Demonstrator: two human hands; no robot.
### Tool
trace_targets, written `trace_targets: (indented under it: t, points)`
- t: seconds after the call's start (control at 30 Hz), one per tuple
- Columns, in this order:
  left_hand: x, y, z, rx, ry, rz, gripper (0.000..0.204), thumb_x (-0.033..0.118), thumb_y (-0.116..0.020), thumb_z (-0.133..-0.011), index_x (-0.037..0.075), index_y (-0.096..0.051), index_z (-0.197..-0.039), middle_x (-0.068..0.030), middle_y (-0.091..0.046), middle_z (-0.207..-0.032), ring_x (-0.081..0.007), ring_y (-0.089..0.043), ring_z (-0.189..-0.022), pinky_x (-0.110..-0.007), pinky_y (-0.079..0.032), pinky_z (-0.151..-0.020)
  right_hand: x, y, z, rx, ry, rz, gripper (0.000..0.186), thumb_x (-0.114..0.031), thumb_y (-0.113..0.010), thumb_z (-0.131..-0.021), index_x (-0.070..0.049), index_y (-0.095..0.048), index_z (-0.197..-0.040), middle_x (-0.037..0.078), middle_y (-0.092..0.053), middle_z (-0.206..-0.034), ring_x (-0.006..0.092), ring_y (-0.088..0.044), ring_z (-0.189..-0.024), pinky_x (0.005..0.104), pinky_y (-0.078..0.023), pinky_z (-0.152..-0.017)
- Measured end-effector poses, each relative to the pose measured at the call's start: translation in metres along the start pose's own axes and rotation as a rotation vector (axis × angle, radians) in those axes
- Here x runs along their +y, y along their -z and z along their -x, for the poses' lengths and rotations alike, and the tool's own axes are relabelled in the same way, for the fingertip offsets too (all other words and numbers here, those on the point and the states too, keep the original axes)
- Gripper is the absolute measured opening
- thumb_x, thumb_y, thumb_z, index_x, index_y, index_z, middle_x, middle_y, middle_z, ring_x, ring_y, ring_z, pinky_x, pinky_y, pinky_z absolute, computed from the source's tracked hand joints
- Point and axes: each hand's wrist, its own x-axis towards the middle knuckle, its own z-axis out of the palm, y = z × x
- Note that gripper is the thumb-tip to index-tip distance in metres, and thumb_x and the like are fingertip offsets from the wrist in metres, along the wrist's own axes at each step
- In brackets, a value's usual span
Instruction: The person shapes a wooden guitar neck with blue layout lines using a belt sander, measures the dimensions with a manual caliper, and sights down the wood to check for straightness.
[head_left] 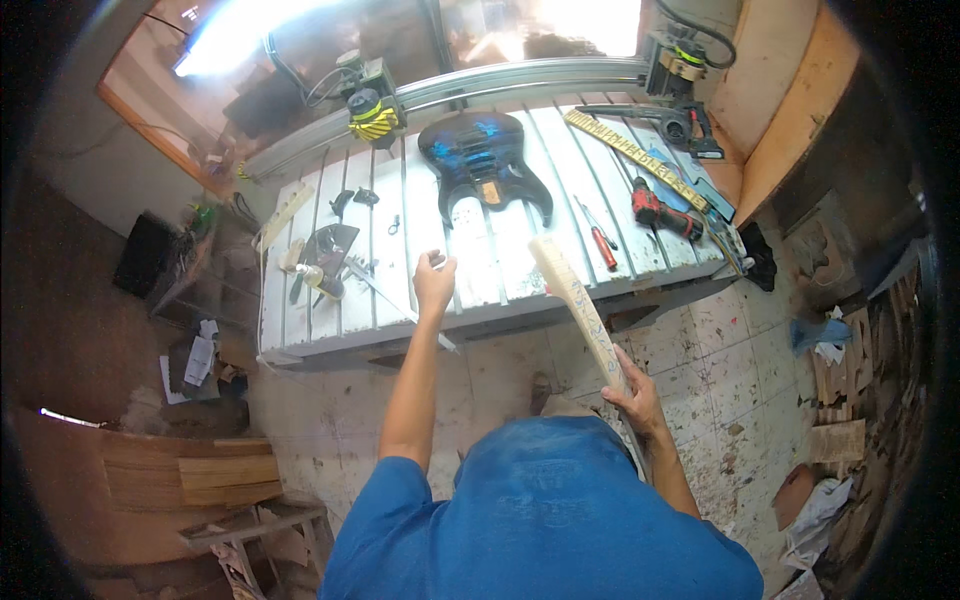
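White table point(645, 255): likely chosen as flat support.
Guitar body point(480, 145): lying flat on top.
Wooden bar point(580, 310): slanting tableward, near end clasped in the right hand point(635, 398), likely for control.
Left hand point(434, 285): curled (whether round anything, I cannot tell).

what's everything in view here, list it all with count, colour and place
long wooden piece: 1, pale with blue marks, in the right hand
guitar body: 1, dark with blue patches, on the table
table: 1, white, ahead
cordless drill: 1, red and black, table's right end
screwdriver: 1, red-handled, right of the guitar body
marked strip: 1, yellow, table's right side
bottle: 1, pale, table's left side
rail: 1, silver, across the far side
papers: several, white, far left
boards: several, brown, lower left
shirt: 1, blue, bottom middle
left hand: 1, bare, near table's front edge
right hand: 1, bare, right of centre
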Motion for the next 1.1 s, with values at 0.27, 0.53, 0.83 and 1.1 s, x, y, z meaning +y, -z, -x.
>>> trace_targets:
  t: [0.27, 0.53, 0.83, 1.1]
  points:
    - [-0.033, -0.053, -0.119, -0.025, -0.054, -0.308, 0.078, 0.045, -0.078, -0.081, -0.007, -0.055, -0.133, -0.0271, -0.062, -0.130, -0.0409, -0.058, -0.124, -0.048, -0.046, -0.106, -0.032, -0.011, -0.067, 0.107, -0.138, 0.031, 0.087, -0.014, -0.082, -0.080, 0.000, -0.041, -0.156, 0.019, -0.051, -0.153, 0.0255, -0.050, -0.139, 0.0369, -0.037, -0.116]
    - [-0.036, -0.083, -0.162, 0.023, -0.166, -0.464, 0.047, 0.028, -0.071, -0.089, -0.008, -0.058, -0.117, -0.0249, -0.058, -0.114, -0.0418, -0.058, -0.109, -0.049, -0.048, -0.096, -0.023, -0.052, -0.087, 0.212, -0.142, -0.030, 0.088, -0.011, -0.080, -0.083, 0.005, -0.035, -0.157, 0.022, -0.048, -0.154, 0.0271, -0.049, -0.138, 0.0371, -0.037, -0.116]
    - [-0.019, -0.087, -0.130, -0.011, -0.167, -0.483, 0.035, 0.017, -0.069, -0.088, -0.010, -0.056, -0.106, -0.0272, -0.056, -0.108, -0.0438, -0.061, -0.102, -0.050, -0.052, -0.088, -0.048, -0.076, -0.135, 0.263, -0.120, 0.173, 0.085, -0.011, -0.080, -0.084, 0.004, -0.038, -0.156, 0.024, -0.051, -0.152, 0.0264, -0.051, -0.137, 0.0364, -0.040, -0.114]
    - [-0.006, -0.076, -0.082, -0.121, -0.103, -0.388, 0.038, 0.019, -0.071, -0.086, -0.008, -0.053, -0.105, -0.0271, -0.054, -0.106, -0.0469, -0.063, -0.092, -0.053, -0.053, -0.080, -0.038, -0.074, -0.168, 0.258, -0.050, 0.508, 0.082, -0.020, -0.084, -0.082, -0.005, -0.047, -0.153, 0.022, -0.066, -0.136, 0.0243, -0.066, -0.122, 0.0347, -0.050, -0.102]
